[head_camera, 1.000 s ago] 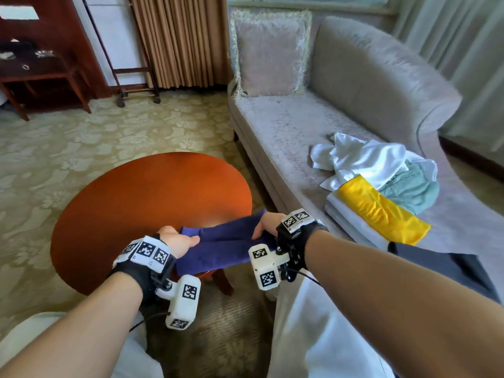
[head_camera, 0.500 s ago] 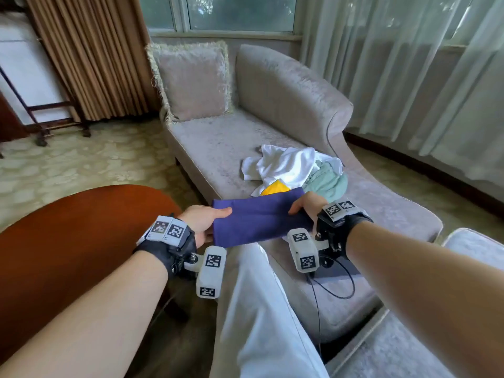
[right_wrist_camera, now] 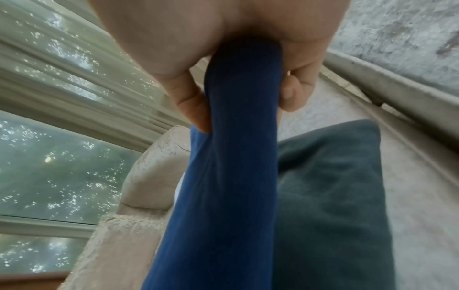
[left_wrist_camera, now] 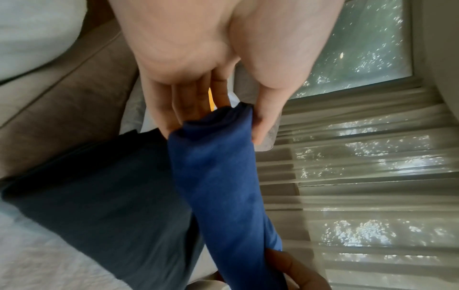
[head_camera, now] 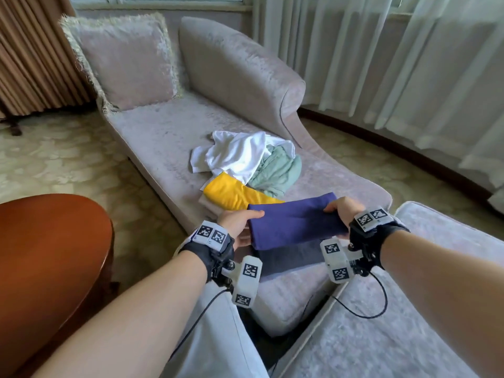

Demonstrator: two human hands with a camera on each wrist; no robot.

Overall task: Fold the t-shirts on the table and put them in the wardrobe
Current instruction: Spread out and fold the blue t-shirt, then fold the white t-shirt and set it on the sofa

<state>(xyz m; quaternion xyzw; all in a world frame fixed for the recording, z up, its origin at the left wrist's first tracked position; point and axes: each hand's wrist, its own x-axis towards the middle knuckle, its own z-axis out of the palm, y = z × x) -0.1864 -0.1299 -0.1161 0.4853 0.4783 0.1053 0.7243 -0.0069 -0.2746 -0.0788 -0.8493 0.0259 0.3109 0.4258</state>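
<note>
Sheer curtains (head_camera: 381, 64) and a pale chaise (head_camera: 169, 137) fill the space ahead of me, and on that seat a folded yellow shirt (head_camera: 231, 193) lies beside a rumpled white and mint heap (head_camera: 245, 156), which I take for the pieces waiting their turn. I hold the folded blue t-shirt (head_camera: 294, 222) level over a dark folded garment (head_camera: 289, 257), my left hand (head_camera: 237, 223) pinching one short end, thumb above and fingers beneath. My right hand (head_camera: 341, 211) clamps the other end likewise, so the folds stay flat and I can probably lower it squarely onto that dark piece.
</note>
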